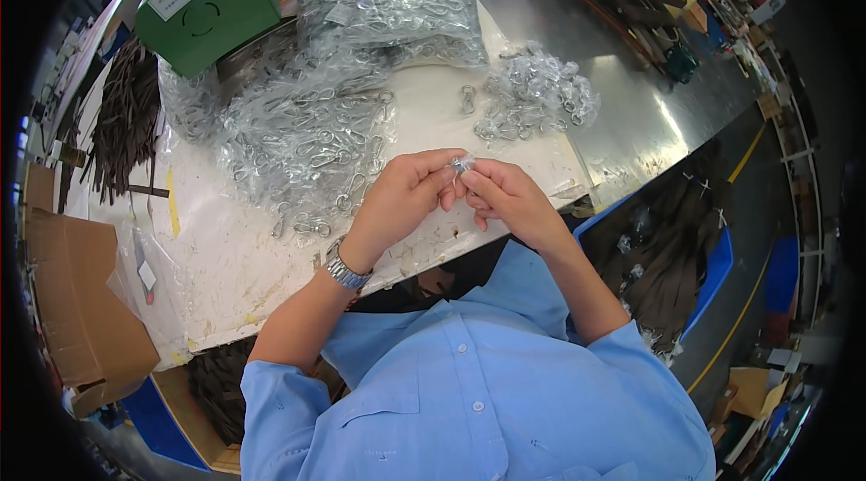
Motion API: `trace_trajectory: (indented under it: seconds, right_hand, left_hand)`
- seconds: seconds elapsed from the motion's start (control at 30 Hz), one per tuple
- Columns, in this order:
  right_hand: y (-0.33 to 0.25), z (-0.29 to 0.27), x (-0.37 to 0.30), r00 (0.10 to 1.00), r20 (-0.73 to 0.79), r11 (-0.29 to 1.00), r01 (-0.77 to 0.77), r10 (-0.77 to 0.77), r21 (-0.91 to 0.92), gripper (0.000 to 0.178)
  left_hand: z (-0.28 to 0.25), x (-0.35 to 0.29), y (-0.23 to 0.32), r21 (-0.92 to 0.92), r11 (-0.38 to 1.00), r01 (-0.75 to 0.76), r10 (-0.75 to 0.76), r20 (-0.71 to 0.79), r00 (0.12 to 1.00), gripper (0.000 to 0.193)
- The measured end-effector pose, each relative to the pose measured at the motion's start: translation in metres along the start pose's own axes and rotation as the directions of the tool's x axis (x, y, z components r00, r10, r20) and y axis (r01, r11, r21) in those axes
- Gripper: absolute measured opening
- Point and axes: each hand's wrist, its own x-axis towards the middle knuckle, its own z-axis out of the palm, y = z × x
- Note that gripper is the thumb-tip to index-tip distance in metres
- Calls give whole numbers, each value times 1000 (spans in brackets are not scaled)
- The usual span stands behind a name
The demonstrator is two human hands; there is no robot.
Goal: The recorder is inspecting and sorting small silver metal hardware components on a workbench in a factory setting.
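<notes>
Work is centred on one small piece of metal and clear plastic [463,162], held over the worktop [239,287] in front of the blue shirt [433,427]. The piece is pinched between the fingertips of the left hand [406,197] and those of the right hand [511,198], with the thumbs and forefingers brought nearly together around it and the other fingers curled beneath. Since most of it is covered by the fingers, whether plastic is being put on or taken off cannot be told; its handling is judged to be unfinished.

To the left, a broad heap of metal hooks in clear plastic [311,143] is spread, and behind it bulging clear bags [406,16] are stacked. To the right, a smaller cluster of hooks and plastic [541,88] is gathered, and a single hook [467,99] is set apart just beside it. If the broad heap is taken as the supply and the cluster as the finished share, only a little seems done and most is left; the reverse cannot be ruled out. Dark strips [131,111] are laid at the far left, not touched by either hand.
</notes>
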Motion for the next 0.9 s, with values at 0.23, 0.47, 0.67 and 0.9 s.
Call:
trace_trajectory:
  seconds: [0.23, 0.47, 0.67, 0.9]
  right_hand:
    - [-39, -43, 11, 941, -287, 929, 64, -177, -365, 29]
    - [-64, -26, 27, 837, -239, 407, -21, -492, -913, 36]
    - [12, 80, 39, 846, 156, 331, 361, -511, -872, 41]
    - [6, 50, 44, 923, 124, 451, 291, -365, -844, 21]
  left_hand:
    - [-24, 6, 15, 222, 974, 36, -1, -159, 987, 29]
    - [-52, 1, 24, -131, 984, -120, 39, -499, 866, 30]
    - [-62, 5, 23, -39, 981, -189, 134, -567, 813, 31]
    - [-58, 3, 24, -133, 968, -213, 107, -549, 829, 28]
